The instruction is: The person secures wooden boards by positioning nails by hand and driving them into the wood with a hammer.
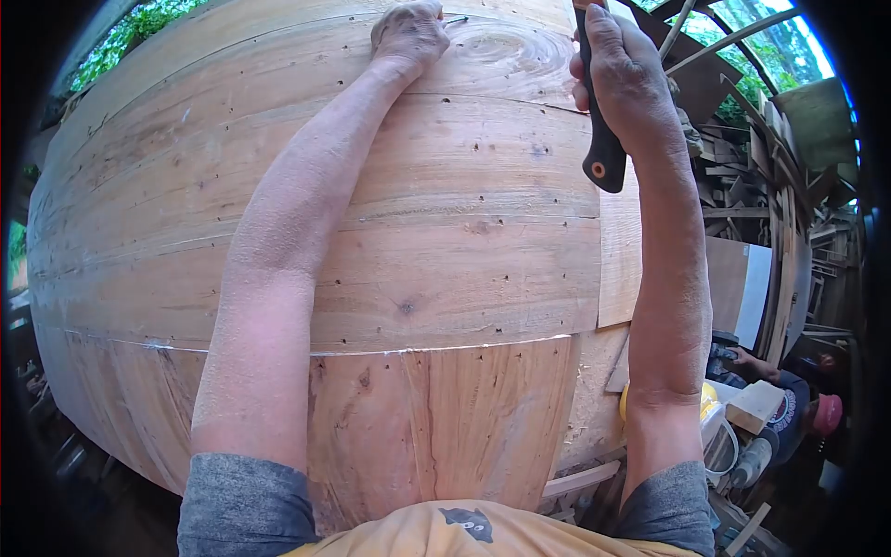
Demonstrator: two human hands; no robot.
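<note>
My left hand [408, 37] is closed near the top of the curved wooden planking [445, 269], with its fingers round a thin dark-tipped item [456, 19] that I cannot make out. In my right hand [631, 79] is the black handle [604, 148] of a tool, whose upper part runs out of view at the top edge. The handle's end, with a round orange-rimmed hole, points down toward me. Small dark holes dot the planks, and a swirled knot [520, 56] lies between my hands.
A co-worker in a red cap [827, 415] is at the lower right, one hand [756, 365] on a tool. Stacked timber scraps [742, 176] fill the right side. A wood block [755, 407] and a clear container [719, 446] sit beside my right arm.
</note>
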